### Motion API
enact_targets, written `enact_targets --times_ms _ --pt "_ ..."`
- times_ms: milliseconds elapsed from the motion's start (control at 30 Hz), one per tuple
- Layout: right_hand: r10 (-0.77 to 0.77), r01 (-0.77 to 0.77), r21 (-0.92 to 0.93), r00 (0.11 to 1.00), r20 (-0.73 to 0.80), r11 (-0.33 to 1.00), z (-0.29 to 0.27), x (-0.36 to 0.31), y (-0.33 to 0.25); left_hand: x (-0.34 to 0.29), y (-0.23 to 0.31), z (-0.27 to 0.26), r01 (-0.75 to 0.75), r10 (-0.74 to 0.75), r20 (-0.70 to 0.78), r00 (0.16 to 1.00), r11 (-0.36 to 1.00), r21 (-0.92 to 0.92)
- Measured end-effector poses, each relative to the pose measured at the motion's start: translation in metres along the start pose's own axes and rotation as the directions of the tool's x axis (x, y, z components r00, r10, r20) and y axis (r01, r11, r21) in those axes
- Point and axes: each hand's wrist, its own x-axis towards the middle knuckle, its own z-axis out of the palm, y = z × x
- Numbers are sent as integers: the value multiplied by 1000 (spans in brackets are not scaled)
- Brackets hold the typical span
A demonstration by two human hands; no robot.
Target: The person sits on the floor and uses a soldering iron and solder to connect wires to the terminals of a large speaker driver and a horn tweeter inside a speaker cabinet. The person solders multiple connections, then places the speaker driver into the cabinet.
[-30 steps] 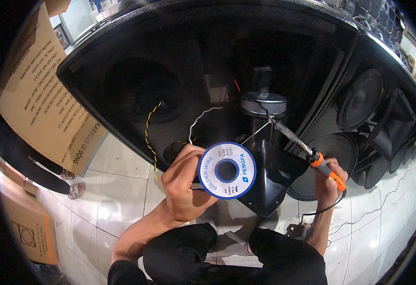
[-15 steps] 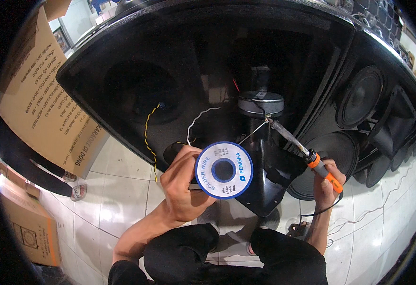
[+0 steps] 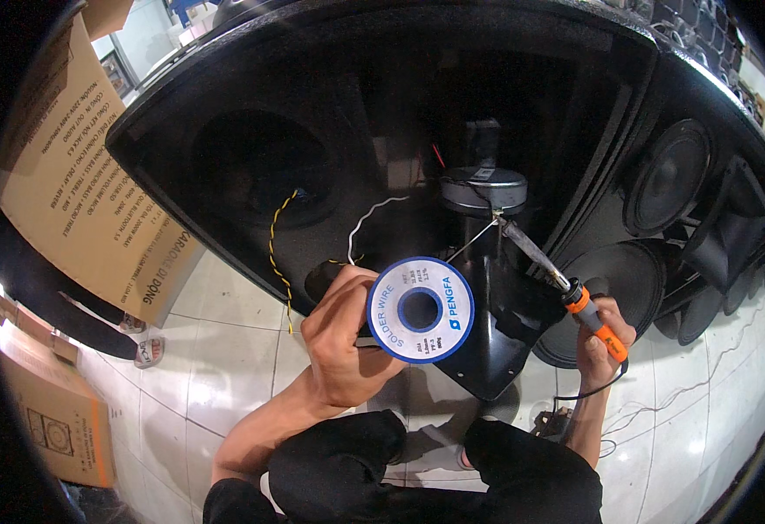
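My left hand [image 3: 340,336] is closed round a spool of solder wire [image 3: 384,312], white-faced with a blue rim. A thin strand of solder [image 3: 472,241] runs from the spool up to the side of a round silver speaker driver [image 3: 484,190]. In my right hand [image 3: 603,341] is a soldering iron [image 3: 590,314] with an orange and grey handle. Its tip meets the solder strand at the driver's edge, on what looks like a terminal. Below the driver is a glossy black horn [image 3: 487,323] with a flared, flat end.
A large black speaker cabinet [image 3: 225,87] fills the back. Yellow-black twisted wire [image 3: 275,253] and white wire [image 3: 360,223] hang from it. More black speakers [image 3: 675,179] stand at right. Cardboard boxes [image 3: 94,166] and another person's legs [image 3: 68,288] are at left. A cable lies on the tiled floor [image 3: 662,437].
Everything has shifted slightly right in the picture, the spool most. The iron's tip and the solder strand stay together at the driver's edge.
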Motion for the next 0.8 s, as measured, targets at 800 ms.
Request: enact_targets --times_ms 800 --pt "56 -59 -9 980 -193 998 17 -7 5 -7 -1 0 -27 34 -82 996 996 86"
